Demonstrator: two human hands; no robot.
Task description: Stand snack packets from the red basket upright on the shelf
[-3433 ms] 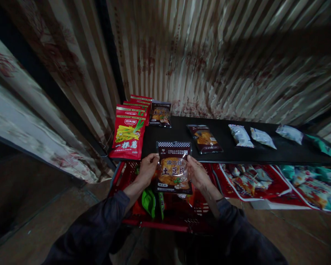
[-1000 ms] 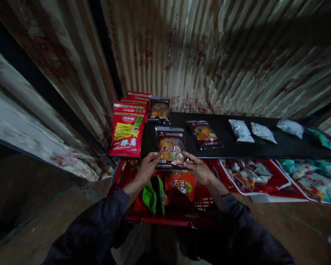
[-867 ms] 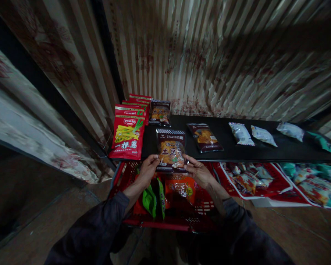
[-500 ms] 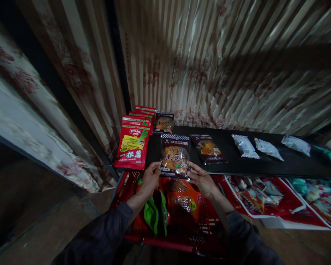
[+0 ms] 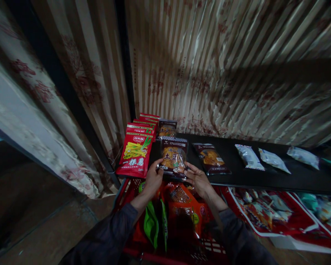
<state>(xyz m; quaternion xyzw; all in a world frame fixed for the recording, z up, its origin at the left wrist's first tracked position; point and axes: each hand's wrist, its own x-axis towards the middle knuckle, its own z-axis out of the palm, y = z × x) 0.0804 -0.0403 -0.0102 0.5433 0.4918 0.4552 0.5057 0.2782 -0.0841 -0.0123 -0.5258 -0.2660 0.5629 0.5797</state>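
Note:
Between my two hands is a dark brown bag of potato chips [image 5: 173, 154], its printed front facing me, tilted over the front part of the black shelf. My left hand [image 5: 154, 178] grips its lower left edge, thumb in front. At the lower right edge, my right hand [image 5: 198, 179] has its fingers closed on the bag. Red snack pouches [image 5: 136, 151] lean in a row to its left. Behind it stands another brown chip bag [image 5: 167, 129], partly covered. One more brown chip bag [image 5: 211, 158] lies flat to the right.
The black shelf [image 5: 231, 173] runs rightward, with several small white packets [image 5: 249, 156] lying on it. Below my hands is a red basket [image 5: 124, 195] holding orange and green packages [image 5: 151, 224]. Further red baskets [image 5: 287, 228] with snacks stand at right. A dark post [image 5: 125, 66] and striped curtain rise behind.
The held chip bag has moved back and down toward the shelf, closer to the standing bag behind it. Both hands keep hold of it. The camera view has shifted slightly.

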